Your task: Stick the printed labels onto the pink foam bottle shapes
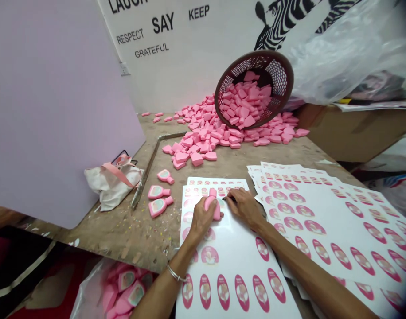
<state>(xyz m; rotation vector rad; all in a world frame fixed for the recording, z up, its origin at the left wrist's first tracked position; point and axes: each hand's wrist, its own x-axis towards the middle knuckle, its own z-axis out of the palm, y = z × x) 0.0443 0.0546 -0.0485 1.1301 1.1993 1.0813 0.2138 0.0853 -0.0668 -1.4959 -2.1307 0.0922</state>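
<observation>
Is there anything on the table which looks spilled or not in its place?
Yes. The brown basket lies tipped at the back of the table, and pink bottles spread from its mouth in a loose heap. It may be intentional.

Zebra print and black lettering on white wall
</observation>
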